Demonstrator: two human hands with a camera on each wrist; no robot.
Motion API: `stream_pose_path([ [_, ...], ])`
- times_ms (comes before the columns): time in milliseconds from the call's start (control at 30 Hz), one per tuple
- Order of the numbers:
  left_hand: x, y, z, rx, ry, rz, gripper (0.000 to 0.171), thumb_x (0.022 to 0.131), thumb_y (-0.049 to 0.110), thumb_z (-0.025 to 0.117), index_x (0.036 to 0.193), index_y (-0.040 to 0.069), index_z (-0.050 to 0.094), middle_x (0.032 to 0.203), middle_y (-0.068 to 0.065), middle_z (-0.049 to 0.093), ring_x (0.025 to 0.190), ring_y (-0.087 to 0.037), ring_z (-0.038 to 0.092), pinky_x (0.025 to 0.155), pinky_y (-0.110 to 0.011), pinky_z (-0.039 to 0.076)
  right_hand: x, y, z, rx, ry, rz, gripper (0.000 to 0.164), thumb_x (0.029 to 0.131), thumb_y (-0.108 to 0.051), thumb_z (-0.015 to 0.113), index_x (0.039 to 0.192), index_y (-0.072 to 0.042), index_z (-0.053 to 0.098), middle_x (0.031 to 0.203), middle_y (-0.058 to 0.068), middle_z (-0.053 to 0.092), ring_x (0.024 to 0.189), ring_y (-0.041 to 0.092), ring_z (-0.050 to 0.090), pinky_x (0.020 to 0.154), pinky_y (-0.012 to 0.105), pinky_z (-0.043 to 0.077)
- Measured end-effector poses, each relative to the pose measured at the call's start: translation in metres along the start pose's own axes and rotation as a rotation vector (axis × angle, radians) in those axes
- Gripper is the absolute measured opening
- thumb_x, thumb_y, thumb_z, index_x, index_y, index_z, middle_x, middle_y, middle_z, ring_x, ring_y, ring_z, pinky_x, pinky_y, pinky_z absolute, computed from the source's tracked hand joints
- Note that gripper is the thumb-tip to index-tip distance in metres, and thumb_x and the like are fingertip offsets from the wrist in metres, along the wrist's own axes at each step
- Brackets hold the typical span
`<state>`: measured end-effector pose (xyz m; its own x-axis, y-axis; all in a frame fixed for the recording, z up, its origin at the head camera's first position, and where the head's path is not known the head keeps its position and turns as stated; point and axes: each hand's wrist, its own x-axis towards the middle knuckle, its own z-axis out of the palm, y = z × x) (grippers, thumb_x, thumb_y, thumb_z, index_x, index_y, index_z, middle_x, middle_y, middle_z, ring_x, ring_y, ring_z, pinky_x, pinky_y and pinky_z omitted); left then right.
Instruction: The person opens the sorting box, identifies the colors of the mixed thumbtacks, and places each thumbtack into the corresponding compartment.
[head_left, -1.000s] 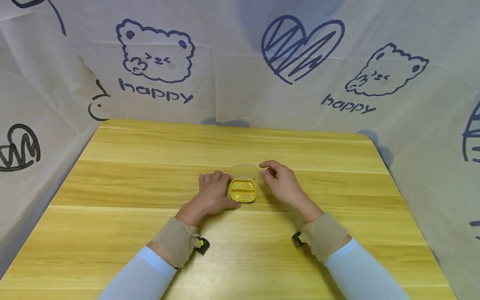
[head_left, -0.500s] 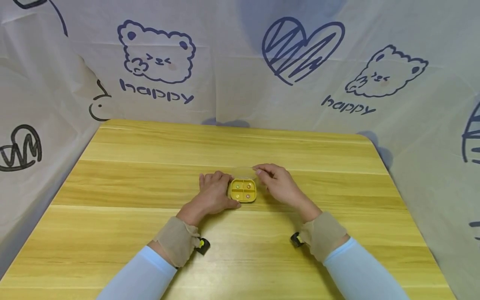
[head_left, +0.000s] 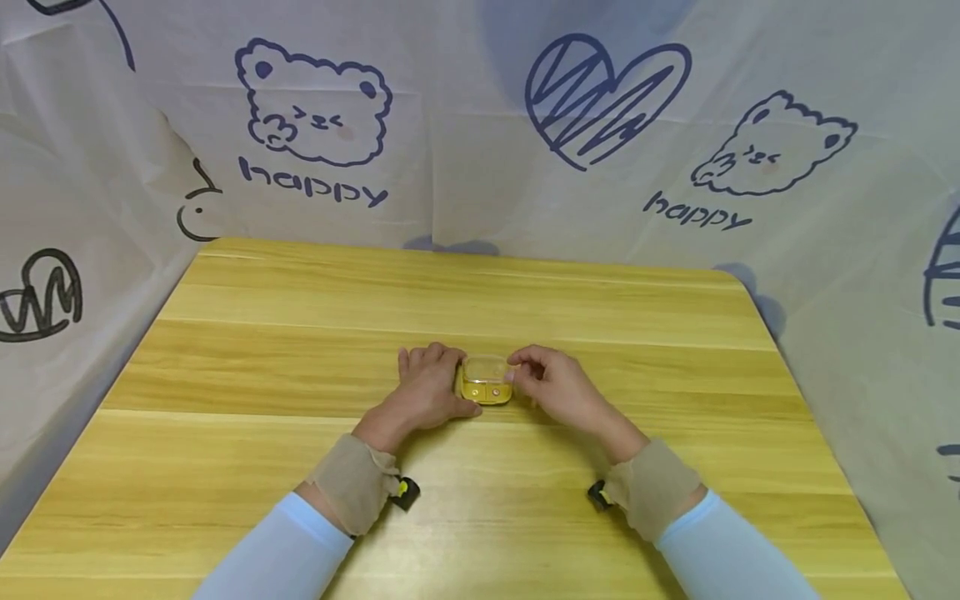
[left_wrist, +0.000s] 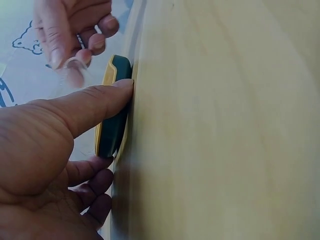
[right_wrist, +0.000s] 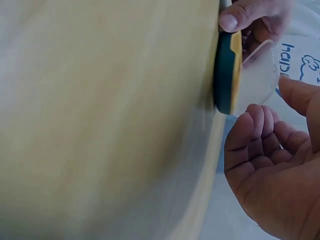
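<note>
A small yellow pill box [head_left: 483, 402] with a dark green underside [right_wrist: 225, 75] rests on the table. Its clear lid [head_left: 486, 368] stands tilted over the divided inside, covering the far compartments in the head view. Tiny round pieces show in the two near compartments. My left hand [head_left: 429, 387] holds the box from the left, thumb at the near edge and fingers at the far side. On the right, my right hand [head_left: 558, 383] pinches the lid's edge between thumb and index finger, the other fingers curled below.
The wood-grain table [head_left: 300, 292] reaches back to a white cloth [head_left: 465, 192] printed with bears and hearts. Black wrist cameras [head_left: 405, 492] sit on beige wraps on both forearms.
My right hand has reached the lid, which lay tipped back behind the box, and swung it up and toward me over the compartments. The left hand and the box have stayed in place.
</note>
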<state>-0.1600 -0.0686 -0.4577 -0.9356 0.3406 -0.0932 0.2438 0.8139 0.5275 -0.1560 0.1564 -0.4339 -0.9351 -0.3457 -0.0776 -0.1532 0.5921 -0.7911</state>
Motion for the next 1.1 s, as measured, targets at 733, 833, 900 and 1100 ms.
stream_pose_path([
  [733, 0.0, -0.001, 0.0, -0.003, -0.002, 0.019, 0.078, 0.071, 0.046, 0.082, 0.132, 0.009, 0.05, 0.128, -0.014, 0.049, 0.123, -0.041, 0.033, 0.111, -0.066, 0.003, 0.008, 0.007, 0.009, -0.136, -0.102, -0.028, 0.069, 0.086, -0.037, 0.071, 0.142, -0.006, 0.045, 0.092, 0.0, 0.065, 0.075, 0.013, 0.059, 0.068, 0.031, 0.05],
  [833, 0.0, -0.001, 0.0, -0.01, -0.003, 0.02, 0.078, 0.071, 0.045, 0.082, 0.132, 0.008, 0.05, 0.129, -0.014, 0.049, 0.123, -0.041, 0.033, 0.11, -0.067, 0.003, 0.01, 0.005, 0.01, -0.205, -0.106, -0.045, 0.07, 0.086, -0.039, 0.071, 0.142, -0.007, 0.045, 0.094, 0.001, 0.062, 0.075, 0.014, 0.056, 0.068, 0.031, 0.048],
  [900, 0.0, -0.001, 0.0, -0.015, -0.005, 0.021, 0.079, 0.071, 0.045, 0.082, 0.133, 0.008, 0.049, 0.129, -0.014, 0.048, 0.123, -0.041, 0.032, 0.11, -0.067, 0.002, 0.011, 0.004, 0.01, -0.238, -0.107, -0.052, 0.07, 0.086, -0.039, 0.071, 0.143, -0.007, 0.044, 0.093, 0.002, 0.06, 0.075, 0.015, 0.054, 0.067, 0.031, 0.047],
  [1100, 0.0, 0.0, 0.0, -0.009, -0.01, 0.024, 0.081, 0.072, 0.045, 0.082, 0.136, 0.009, 0.047, 0.132, -0.015, 0.047, 0.125, -0.043, 0.031, 0.109, -0.069, 0.001, 0.013, 0.003, 0.01, -0.277, -0.118, -0.062, 0.073, 0.085, -0.043, 0.072, 0.143, -0.009, 0.045, 0.089, 0.0, 0.059, 0.074, 0.015, 0.053, 0.065, 0.031, 0.046],
])
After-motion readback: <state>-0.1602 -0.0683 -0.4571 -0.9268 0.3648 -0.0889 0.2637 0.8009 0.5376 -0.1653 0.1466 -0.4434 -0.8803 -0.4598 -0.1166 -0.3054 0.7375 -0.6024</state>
